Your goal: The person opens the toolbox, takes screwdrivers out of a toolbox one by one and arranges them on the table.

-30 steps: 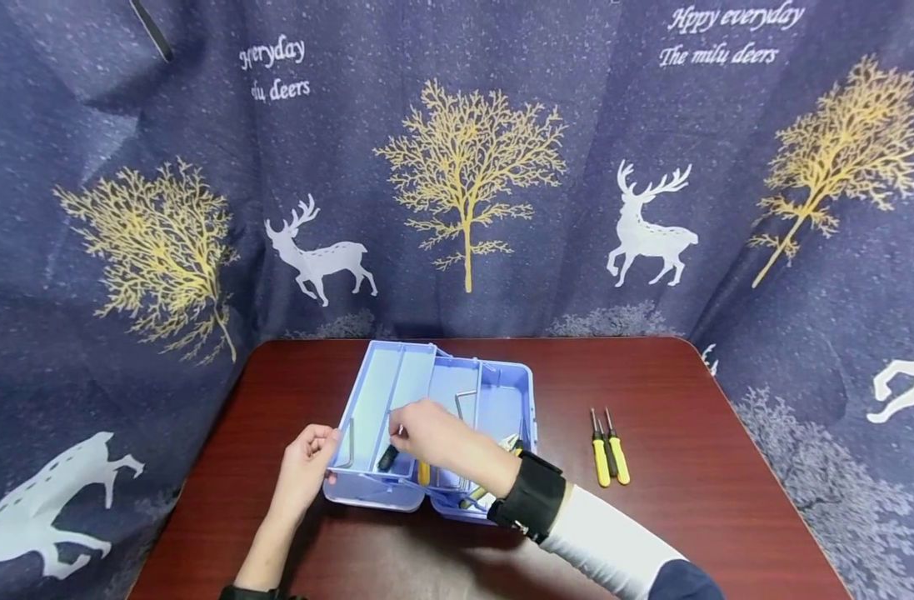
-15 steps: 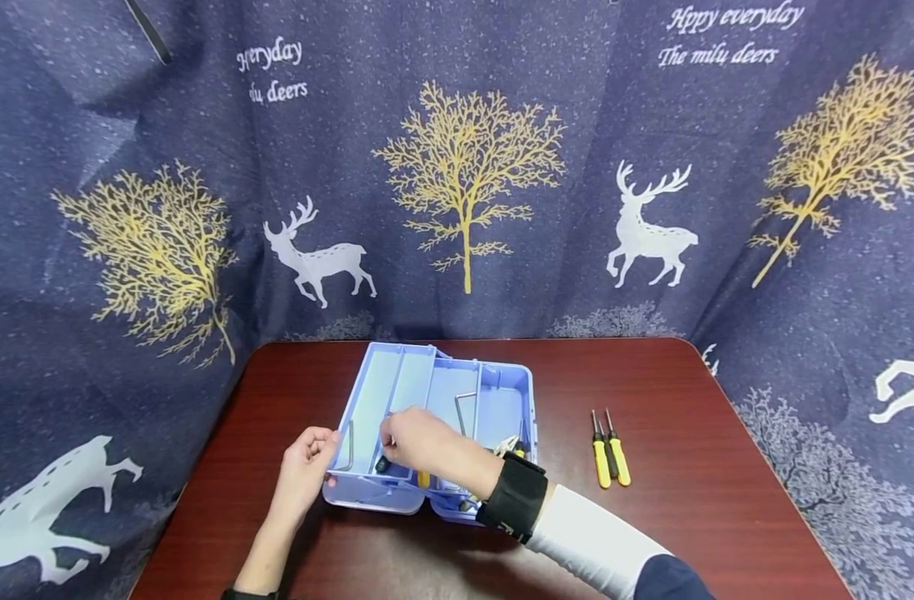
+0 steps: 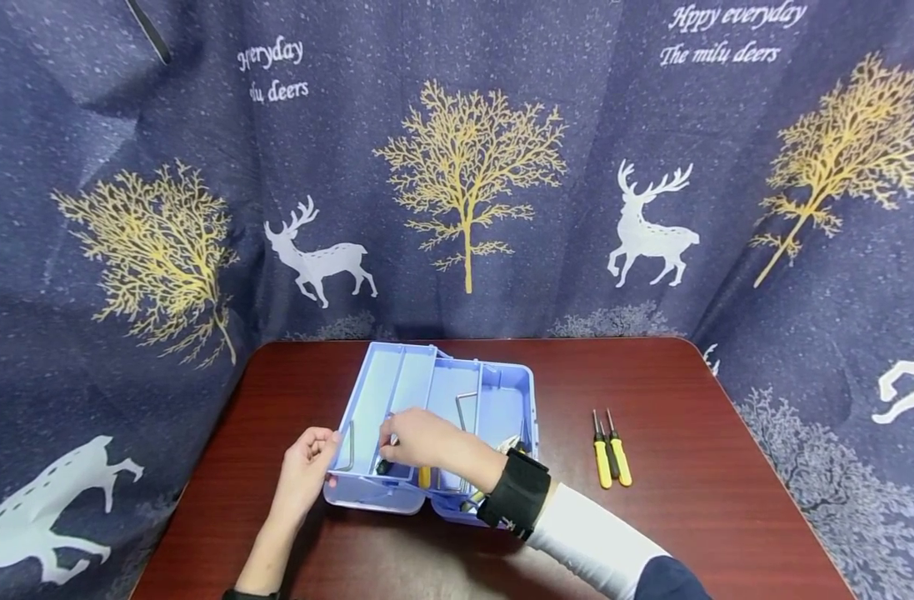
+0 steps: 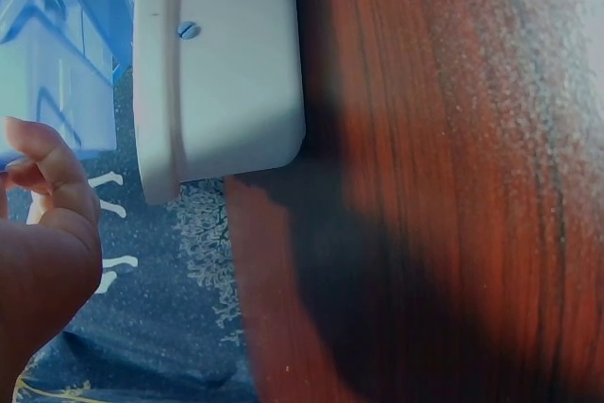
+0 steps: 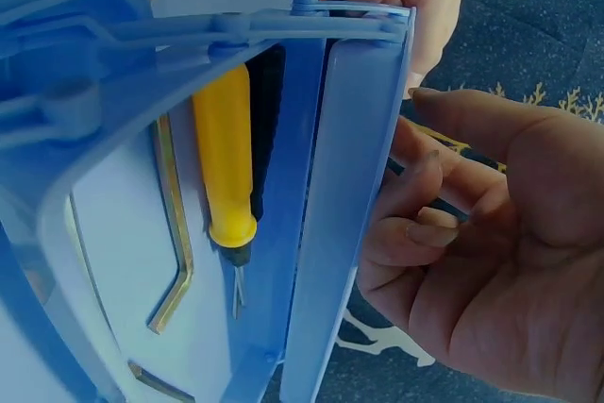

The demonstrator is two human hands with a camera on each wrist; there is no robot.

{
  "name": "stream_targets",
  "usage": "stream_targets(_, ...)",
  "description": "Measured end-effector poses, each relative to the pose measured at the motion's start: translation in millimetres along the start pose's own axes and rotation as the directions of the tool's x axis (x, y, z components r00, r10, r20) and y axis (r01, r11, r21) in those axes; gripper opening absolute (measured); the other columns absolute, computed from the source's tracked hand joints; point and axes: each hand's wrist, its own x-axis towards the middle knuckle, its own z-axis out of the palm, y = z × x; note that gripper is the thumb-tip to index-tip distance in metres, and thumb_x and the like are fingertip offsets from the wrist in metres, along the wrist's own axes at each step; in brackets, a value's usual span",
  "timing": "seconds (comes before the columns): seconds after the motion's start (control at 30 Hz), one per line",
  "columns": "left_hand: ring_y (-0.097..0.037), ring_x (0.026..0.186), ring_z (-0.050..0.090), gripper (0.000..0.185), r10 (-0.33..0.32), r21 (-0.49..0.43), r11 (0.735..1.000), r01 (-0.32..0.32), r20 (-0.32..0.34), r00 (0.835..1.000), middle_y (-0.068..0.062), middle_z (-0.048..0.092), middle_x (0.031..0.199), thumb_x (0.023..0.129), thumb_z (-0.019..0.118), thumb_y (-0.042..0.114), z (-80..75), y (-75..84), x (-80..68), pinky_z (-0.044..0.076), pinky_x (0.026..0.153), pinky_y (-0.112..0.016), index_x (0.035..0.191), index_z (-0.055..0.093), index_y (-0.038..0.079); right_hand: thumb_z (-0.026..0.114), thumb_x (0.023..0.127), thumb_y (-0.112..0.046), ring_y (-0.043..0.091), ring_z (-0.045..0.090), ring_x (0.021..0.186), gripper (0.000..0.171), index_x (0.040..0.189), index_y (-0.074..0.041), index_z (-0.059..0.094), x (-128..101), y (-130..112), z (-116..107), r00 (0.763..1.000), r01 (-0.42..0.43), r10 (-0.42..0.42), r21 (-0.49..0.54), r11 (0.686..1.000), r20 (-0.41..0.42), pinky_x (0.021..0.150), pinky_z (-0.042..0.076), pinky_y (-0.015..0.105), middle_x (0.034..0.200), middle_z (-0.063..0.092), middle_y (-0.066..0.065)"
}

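Observation:
A blue toolbox (image 3: pixel 506 400) stands spread out, a tray (image 3: pixel 382 371) swung out to its left. My left hand (image 3: pixel 307 458) pinches the tray's near left corner. My right hand (image 3: pixel 419 437) reaches into the tray with curled fingers, holding a black-handled tool (image 3: pixel 382 467); the rest of that tool is hidden under the hand. In the right wrist view my right hand (image 5: pixel 500 224) shows past the tray wall, fingers bent. A yellow-handled screwdriver (image 5: pixel 224 158) lies inside the box. One hex key (image 3: pixel 351 446) lies in the tray's left compartment.
Another hex key (image 3: pixel 460 408) lies in the box's middle compartment. Metal tools (image 3: pixel 511 443) show partly behind the right wrist. Three screwdrivers (image 3: pixel 603 467), two yellow and one black, lie on the brown table (image 3: pixel 689 483) to the right. A dark printed curtain (image 3: pixel 516 308) hangs behind.
My right hand has shifted slightly left in the tray, and the black handle moved with it, less of it showing. My left hand has stayed on the tray corner.

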Motion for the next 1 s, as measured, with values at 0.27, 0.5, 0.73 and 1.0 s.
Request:
stream_targets(0.27, -0.01, 0.047, 0.05, 0.019, 0.0, -0.012, 1.0, 0.0, 0.002, 1.0, -0.001, 0.06, 0.069, 0.105, 0.061, 0.008, 1.1, -0.6, 1.2, 0.048, 0.041, -0.023, 0.107, 0.058, -0.011, 0.07, 0.1, -0.027, 0.004, 0.063, 0.081, 0.012, 0.098, -0.021, 0.08, -0.6, -5.0, -2.9, 0.998, -0.059, 0.06, -0.028, 0.998, 0.029, 0.073, 0.052, 0.018, 0.091, 0.074, -0.012)
stream_targets(0.5, -0.01, 0.045, 0.05, 0.017, 0.031, -0.025, 0.999, -0.031, -0.004, 1.0, 0.0, 0.059, 0.067, 0.105, 0.06, 0.006, 2.5, -3.4, 0.8, 0.047, 0.04, -0.023, 0.103, 0.058, -0.011, 0.071, 0.098, -0.026, 0.004, 0.059, 0.076, 0.01, 0.095, -0.022, 0.079, -2.2, -2.6, 1.2, 0.996, -0.086, 0.086, -0.014, 0.996, -0.009, 0.067, 0.049, 0.018, 0.088, 0.071, -0.012)
stream_targets(0.73, -0.008, 0.047, 0.051, 0.014, 0.051, -0.033, 0.998, -0.05, 0.003, 0.999, 0.002, 0.059, 0.068, 0.104, 0.059, 0.005, 1.1, -4.0, 1.5, 0.048, 0.04, -0.023, 0.101, 0.057, -0.008, 0.07, 0.1, -0.023, 0.002, 0.055, 0.07, 0.008, 0.097, -0.018, 0.076, -8.6, 3.6, 1.8, 0.995, -0.059, 0.067, 0.106, 0.993, -0.072, 0.065, 0.047, 0.017, 0.082, 0.068, -0.011)
stream_targets(1.0, -0.009, 0.048, 0.051, 0.016, 0.018, -0.014, 1.0, -0.018, -0.005, 1.0, 0.001, 0.058, 0.067, 0.104, 0.06, 0.005, -0.8, -3.7, 2.2, 0.049, 0.041, -0.023, 0.104, 0.058, -0.01, 0.073, 0.099, -0.021, 0.002, 0.047, 0.059, 0.008, 0.091, -0.018, 0.07, -17.4, 11.2, 0.5, 0.989, 0.004, 0.017, 0.142, 0.99, -0.146, 0.058, 0.039, 0.016, 0.068, 0.055, -0.012)
